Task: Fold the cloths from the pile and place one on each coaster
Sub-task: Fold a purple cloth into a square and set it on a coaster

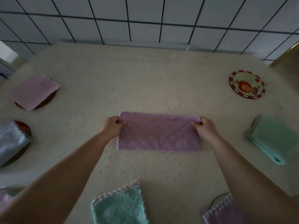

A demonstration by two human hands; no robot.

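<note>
A purple cloth [158, 132], folded into a long strip, lies flat in the middle of the table. My left hand [113, 126] pinches its far left corner and my right hand [204, 127] pinches its far right corner. The pile of cloths [120, 206], teal on top with pink under it, sits at the near edge between my arms. A round picture coaster [247, 84] lies bare at the far right.
Folded cloths cover other coasters: pink [34, 91] far left, grey-blue [11, 141] at left, teal [273, 139] at right, purple [224, 210] near right. A tiled wall [145, 20] runs behind the cream tablecloth [145, 81].
</note>
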